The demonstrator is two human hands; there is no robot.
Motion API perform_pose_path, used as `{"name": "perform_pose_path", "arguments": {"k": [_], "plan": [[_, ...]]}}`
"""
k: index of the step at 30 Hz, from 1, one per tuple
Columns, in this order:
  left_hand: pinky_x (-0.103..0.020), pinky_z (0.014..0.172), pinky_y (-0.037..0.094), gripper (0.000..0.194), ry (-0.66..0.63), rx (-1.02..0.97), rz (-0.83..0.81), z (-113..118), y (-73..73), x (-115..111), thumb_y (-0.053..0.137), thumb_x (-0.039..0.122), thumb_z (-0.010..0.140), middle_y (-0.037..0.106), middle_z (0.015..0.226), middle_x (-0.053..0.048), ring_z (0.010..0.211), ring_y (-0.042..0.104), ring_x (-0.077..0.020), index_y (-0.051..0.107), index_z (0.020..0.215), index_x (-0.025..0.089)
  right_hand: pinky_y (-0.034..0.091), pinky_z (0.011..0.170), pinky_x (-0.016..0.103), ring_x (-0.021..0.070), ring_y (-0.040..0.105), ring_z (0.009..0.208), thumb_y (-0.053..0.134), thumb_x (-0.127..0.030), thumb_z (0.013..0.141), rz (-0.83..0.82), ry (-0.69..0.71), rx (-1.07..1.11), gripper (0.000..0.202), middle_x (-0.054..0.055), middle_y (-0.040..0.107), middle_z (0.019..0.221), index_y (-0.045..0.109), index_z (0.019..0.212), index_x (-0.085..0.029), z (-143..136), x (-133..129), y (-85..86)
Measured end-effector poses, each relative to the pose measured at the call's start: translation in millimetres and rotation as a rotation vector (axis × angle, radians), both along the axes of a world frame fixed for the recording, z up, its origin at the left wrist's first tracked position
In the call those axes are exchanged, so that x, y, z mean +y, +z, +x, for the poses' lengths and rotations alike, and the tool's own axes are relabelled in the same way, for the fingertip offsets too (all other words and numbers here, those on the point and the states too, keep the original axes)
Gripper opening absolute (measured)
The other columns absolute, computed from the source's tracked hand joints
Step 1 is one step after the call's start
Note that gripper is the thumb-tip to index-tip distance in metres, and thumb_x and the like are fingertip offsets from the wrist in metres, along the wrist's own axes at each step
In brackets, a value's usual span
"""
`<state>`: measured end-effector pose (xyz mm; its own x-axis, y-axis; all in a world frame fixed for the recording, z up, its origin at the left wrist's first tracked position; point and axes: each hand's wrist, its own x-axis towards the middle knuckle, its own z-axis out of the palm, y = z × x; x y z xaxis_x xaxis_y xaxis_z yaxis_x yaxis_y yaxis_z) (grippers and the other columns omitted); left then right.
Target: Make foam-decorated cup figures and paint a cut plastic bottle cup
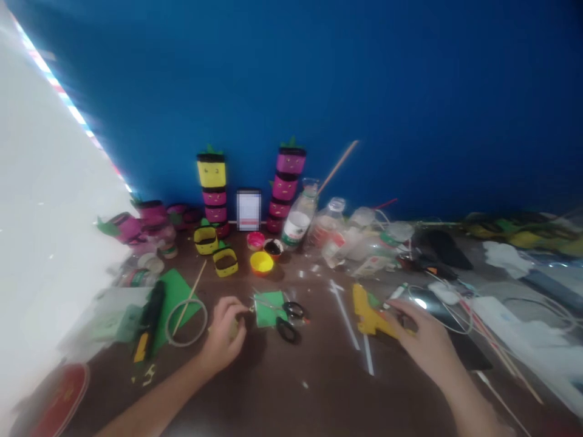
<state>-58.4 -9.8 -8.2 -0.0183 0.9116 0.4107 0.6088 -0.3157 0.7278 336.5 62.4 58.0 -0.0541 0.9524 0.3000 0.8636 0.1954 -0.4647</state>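
My left hand is curled just above the table, fingers bent toward the thumb. Something small and yellowish shows between them, too blurred to name. Beside its fingertips lie a green paper square and black-handled scissors, whose blades cross the paper. On the right, my right hand has its fingers and thumb around the handle end of a yellow glue gun, the nozzle end pointing away from me. Clear glue sticks lie left of the gun.
Stacked purple and yellow painted cups stand near the blue wall, with small yellow rings and paint pots in front. Plastic bottles stand behind. A roll of tape and a cutter knife lie left; cables lie right.
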Motion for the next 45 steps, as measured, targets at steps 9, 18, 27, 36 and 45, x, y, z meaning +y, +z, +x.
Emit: {"name": "perform_pose_path", "arguments": {"k": [9,18,27,36,45], "plan": [[-0.033,0.081,0.042,0.026,0.004,0.052,0.006,-2,5.3,4,0.042,0.006,0.076,0.049,0.096,-0.006,0.092,0.049,-0.0187,0.052,0.096,0.020,0.047,0.065,0.030,0.0231,0.066,0.072,0.054,-0.032,0.075,-0.253,-0.198,-0.126,0.026,0.010,0.071,0.075,0.070,0.086,-0.015,-78,76,-20.9],[-0.033,0.081,0.040,0.026,-0.018,0.068,-0.023,-2,11.4,3,0.042,0.004,0.076,0.049,0.096,-0.006,0.092,0.049,-0.0188,0.051,0.094,0.020,0.044,0.066,0.026,0.0236,0.067,0.081,0.052,-0.023,0.074,-0.334,-0.164,-0.211,0.021,0.009,0.073,0.079,0.073,0.072,-0.018,-89,103,-42.0],[-0.032,0.080,0.040,0.022,-0.033,0.053,-0.037,-2,11.8,2,0.043,0.005,0.077,0.050,0.096,-0.006,0.091,0.050,-0.0183,0.053,0.091,0.020,0.043,0.064,0.028,0.0250,0.067,0.081,0.052,-0.031,0.076,-0.346,-0.190,-0.248,0.026,0.012,0.072,0.082,0.073,0.076,-0.016,-87,106,-45.6],[-0.032,0.078,0.039,0.023,-0.055,0.075,-0.051,-2,11.5,2,0.043,0.005,0.076,0.051,0.095,-0.005,0.090,0.050,-0.0186,0.052,0.090,0.020,0.039,0.060,0.025,0.0210,0.066,0.073,0.049,-0.023,0.075,-0.344,-0.200,-0.250,0.023,0.008,0.072,0.075,0.071,0.070,-0.018,-92,105,-42.1],[-0.034,0.078,0.038,0.022,-0.064,0.078,-0.073,-2,10.6,1,0.042,0.005,0.076,0.051,0.094,-0.005,0.090,0.050,-0.0190,0.052,0.089,0.020,0.038,0.060,0.027,0.0217,0.064,0.071,0.046,-0.023,0.076,-0.290,-0.252,-0.272,0.024,0.010,0.070,0.075,0.069,0.070,-0.019,-98,96,-25.7]]}}
